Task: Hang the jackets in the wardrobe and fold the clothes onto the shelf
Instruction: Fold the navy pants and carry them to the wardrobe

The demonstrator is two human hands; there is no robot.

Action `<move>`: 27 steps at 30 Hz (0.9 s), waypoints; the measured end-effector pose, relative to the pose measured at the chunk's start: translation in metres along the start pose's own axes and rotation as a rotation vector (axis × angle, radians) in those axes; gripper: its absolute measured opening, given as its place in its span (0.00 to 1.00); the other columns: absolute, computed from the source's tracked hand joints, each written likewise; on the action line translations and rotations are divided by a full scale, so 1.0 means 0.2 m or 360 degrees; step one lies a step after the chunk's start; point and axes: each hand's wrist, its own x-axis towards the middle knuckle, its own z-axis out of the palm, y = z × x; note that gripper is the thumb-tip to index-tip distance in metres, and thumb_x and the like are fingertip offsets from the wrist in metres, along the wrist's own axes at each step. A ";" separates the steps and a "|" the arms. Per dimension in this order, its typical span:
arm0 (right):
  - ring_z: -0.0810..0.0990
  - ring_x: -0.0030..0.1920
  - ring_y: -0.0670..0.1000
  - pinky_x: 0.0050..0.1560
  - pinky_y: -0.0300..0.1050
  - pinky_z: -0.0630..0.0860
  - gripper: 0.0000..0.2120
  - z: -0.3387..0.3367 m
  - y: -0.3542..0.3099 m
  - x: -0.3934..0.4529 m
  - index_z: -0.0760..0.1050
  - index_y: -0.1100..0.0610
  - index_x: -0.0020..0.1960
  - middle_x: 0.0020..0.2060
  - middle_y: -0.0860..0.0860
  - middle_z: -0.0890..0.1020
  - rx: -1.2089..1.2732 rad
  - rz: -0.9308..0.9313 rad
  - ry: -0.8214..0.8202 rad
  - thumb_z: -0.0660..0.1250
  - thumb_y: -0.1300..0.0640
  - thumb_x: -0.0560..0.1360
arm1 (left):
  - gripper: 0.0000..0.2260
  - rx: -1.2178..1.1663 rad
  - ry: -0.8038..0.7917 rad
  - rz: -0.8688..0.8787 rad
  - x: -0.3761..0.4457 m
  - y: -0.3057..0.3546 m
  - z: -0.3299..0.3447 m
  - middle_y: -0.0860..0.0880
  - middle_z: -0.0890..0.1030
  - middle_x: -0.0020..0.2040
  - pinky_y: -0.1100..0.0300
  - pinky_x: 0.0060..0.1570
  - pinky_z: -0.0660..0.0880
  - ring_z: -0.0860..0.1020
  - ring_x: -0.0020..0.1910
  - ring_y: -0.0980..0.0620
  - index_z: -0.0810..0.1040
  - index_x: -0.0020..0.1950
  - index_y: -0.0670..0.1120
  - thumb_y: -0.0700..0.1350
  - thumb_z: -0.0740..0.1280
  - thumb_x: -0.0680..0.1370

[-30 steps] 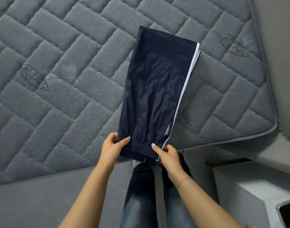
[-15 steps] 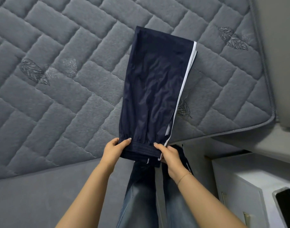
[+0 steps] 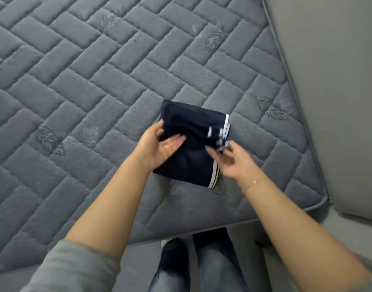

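Navy track pants [image 3: 191, 144], soft, light and probably slippery, lie folded on the mattress [image 3: 96, 81]; left hand [image 3: 157, 144] grips their edge, right hand [image 3: 229, 161] hovers open, so lift by both sides.

a grey quilted mattress [image 3: 96, 81] fills most of the view, stitched in a brick-like herringbone pattern. small embroidered leaf motifs are scattered over it: one at the left [image 3: 50, 141], one near the top right [image 3: 213, 40], a pair at the right [image 3: 270, 108]. a piped edge [image 3: 294, 98] runs down its right side to a rounded corner at the lower right. beyond that edge lies a plain pale grey padded panel [image 3: 339, 81]. below the mattress is a grey floor [image 3: 138, 260], with blue jeans [image 3: 214, 268] and a dark shoe [image 3: 173, 255].
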 end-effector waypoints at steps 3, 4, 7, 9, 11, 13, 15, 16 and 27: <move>0.76 0.64 0.65 0.64 0.56 0.74 0.25 0.05 -0.20 0.20 0.57 0.62 0.75 0.63 0.68 0.75 -0.0027 0.0040 -0.0013 0.60 0.54 0.82 | 0.20 0.0487 0.0003 0.0313 0.13 -0.02 0.06 0.43 0.75 0.66 0.53 0.64 0.73 0.77 0.64 0.47 0.63 0.74 0.49 0.45 0.62 0.83; 0.77 0.63 0.63 0.65 0.55 0.74 0.25 0.03 -0.22 0.26 0.58 0.61 0.75 0.64 0.65 0.75 -0.0281 0.0014 0.0027 0.59 0.53 0.82 | 0.21 0.0674 0.0124 0.0449 0.16 -0.07 0.02 0.44 0.76 0.65 0.56 0.62 0.73 0.78 0.60 0.50 0.63 0.75 0.47 0.42 0.62 0.82; 0.78 0.48 0.52 0.50 0.45 0.77 0.14 -0.03 -0.22 0.36 0.71 0.60 0.65 0.53 0.57 0.78 -0.1132 -0.0314 0.0258 0.61 0.59 0.80 | 0.17 0.0695 0.0750 0.0604 0.20 -0.27 -0.17 0.42 0.77 0.65 0.60 0.58 0.73 0.77 0.56 0.52 0.70 0.68 0.41 0.34 0.65 0.80; 0.75 0.47 0.48 0.49 0.41 0.73 0.10 -0.08 -0.23 0.43 0.74 0.57 0.58 0.54 0.54 0.76 -0.1640 -0.0828 0.0306 0.65 0.62 0.77 | 0.18 0.0443 0.1003 0.0375 0.21 -0.44 -0.29 0.42 0.76 0.65 0.54 0.64 0.71 0.76 0.60 0.49 0.70 0.67 0.41 0.37 0.68 0.79; 0.74 0.56 0.51 0.59 0.40 0.69 0.14 -0.05 -0.29 0.50 0.75 0.59 0.59 0.57 0.54 0.74 -0.2144 -0.1303 0.0100 0.69 0.62 0.75 | 0.24 0.0183 0.0893 0.0006 0.22 -0.60 -0.31 0.44 0.75 0.67 0.52 0.65 0.70 0.74 0.64 0.49 0.67 0.71 0.42 0.44 0.71 0.78; 0.72 0.63 0.55 0.65 0.41 0.64 0.20 0.06 -0.36 0.60 0.74 0.61 0.64 0.62 0.56 0.74 -0.2603 -0.1532 -0.0164 0.72 0.57 0.74 | 0.22 -0.0007 0.0681 -0.0186 0.26 -0.71 -0.26 0.48 0.76 0.65 0.53 0.65 0.69 0.72 0.68 0.49 0.71 0.68 0.45 0.48 0.71 0.77; 0.69 0.68 0.55 0.69 0.47 0.63 0.30 0.20 -0.41 0.72 0.68 0.57 0.71 0.67 0.54 0.72 -0.3004 -0.1424 -0.0342 0.73 0.46 0.74 | 0.18 -0.0184 0.0592 -0.0131 0.34 -0.76 -0.18 0.49 0.78 0.65 0.53 0.62 0.72 0.76 0.64 0.50 0.73 0.64 0.46 0.48 0.72 0.76; 0.67 0.70 0.55 0.70 0.51 0.62 0.36 0.26 -0.42 0.77 0.65 0.55 0.73 0.70 0.53 0.70 -0.3187 -0.1318 -0.0397 0.72 0.41 0.72 | 0.20 -0.0273 0.0590 -0.0086 0.39 -0.76 -0.14 0.48 0.79 0.64 0.53 0.61 0.75 0.78 0.62 0.50 0.73 0.64 0.46 0.48 0.73 0.75; 0.86 0.48 0.51 0.48 0.45 0.81 0.28 0.40 -0.39 0.88 0.84 0.51 0.52 0.48 0.49 0.87 -0.2988 0.0020 -0.0734 0.83 0.40 0.56 | 0.26 -0.0531 0.0757 -0.0022 0.32 -0.65 -0.26 0.44 0.85 0.53 0.50 0.53 0.81 0.84 0.52 0.44 0.77 0.63 0.41 0.43 0.79 0.68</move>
